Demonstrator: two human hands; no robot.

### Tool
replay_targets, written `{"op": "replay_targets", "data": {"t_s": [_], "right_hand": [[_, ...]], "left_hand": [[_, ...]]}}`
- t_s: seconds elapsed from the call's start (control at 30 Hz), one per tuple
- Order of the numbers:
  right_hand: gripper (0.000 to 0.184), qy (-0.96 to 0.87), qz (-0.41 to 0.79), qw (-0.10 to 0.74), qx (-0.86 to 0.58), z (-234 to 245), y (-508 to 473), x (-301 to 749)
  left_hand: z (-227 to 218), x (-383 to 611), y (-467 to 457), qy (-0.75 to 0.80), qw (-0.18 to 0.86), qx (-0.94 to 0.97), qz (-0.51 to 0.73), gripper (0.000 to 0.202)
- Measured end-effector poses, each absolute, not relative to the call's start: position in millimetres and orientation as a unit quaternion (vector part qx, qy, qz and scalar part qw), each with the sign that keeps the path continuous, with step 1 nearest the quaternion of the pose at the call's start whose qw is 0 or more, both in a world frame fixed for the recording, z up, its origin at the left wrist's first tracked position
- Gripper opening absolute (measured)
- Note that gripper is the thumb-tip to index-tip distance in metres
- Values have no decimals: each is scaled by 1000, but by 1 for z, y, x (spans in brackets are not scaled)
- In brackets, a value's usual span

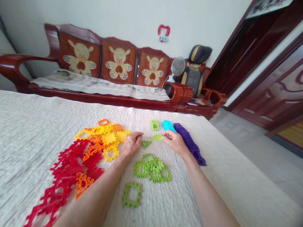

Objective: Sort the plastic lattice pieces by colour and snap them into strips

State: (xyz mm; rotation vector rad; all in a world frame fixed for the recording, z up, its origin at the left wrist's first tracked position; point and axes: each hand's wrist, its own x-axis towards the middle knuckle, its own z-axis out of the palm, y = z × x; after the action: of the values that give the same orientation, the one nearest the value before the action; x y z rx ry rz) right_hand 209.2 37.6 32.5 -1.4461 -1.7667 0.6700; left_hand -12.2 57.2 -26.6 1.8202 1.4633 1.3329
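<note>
Flat plastic interlocking pieces lie sorted by colour on a white quilted bedspread [35,132]. My right hand [174,142] pinches a light green piece [157,136] at its edge. Curled loosely, my left hand [131,143] rests on the spread, its fingertips beside a dark green triangle piece [146,144]; nothing shows inside it. A heap of green square frames [151,167] lies between my forearms, with one more green frame [132,195] nearer me. Another green piece [154,125] and blue pieces [168,125] lie just beyond my right hand.
Yellow and orange pieces [107,137] lie left of my left hand, red pieces [68,170] further left, a purple row [190,143] right of my right hand. A red wooden sofa [113,78] with cushions stands behind the bed. Tiled floor [260,151] and dark wooden doors are on the right.
</note>
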Motion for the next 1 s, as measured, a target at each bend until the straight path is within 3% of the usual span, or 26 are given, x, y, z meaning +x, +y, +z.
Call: {"op": "replay_targets", "data": {"t_s": [0.1, 0.2, 0.37, 0.53, 0.7, 0.83, 1.0], "right_hand": [[13, -723, 120, 376, -567, 25, 38, 202], [20, -772, 38, 301, -559, 19, 35, 197], [39, -789, 53, 221, -570, 23, 29, 200], [31, -771, 90, 191, -601, 28, 27, 198], [37, -759, 38, 176, -626, 19, 28, 185], [34, -751, 33, 191, -631, 13, 34, 180], [44, -707, 29, 291, -644, 12, 54, 171]], "left_hand": [[-26, -12, 57, 532, 222, 658, 484, 26], [-24, -11, 56, 539, 225, 652, 483, 26], [-21, -10, 55, 544, 233, 646, 482, 25], [-19, -10, 53, 549, 239, 643, 478, 25], [-20, -10, 54, 541, 233, 646, 485, 25], [-23, -10, 56, 543, 229, 646, 485, 25], [-26, -10, 57, 533, 235, 652, 486, 25]]}}
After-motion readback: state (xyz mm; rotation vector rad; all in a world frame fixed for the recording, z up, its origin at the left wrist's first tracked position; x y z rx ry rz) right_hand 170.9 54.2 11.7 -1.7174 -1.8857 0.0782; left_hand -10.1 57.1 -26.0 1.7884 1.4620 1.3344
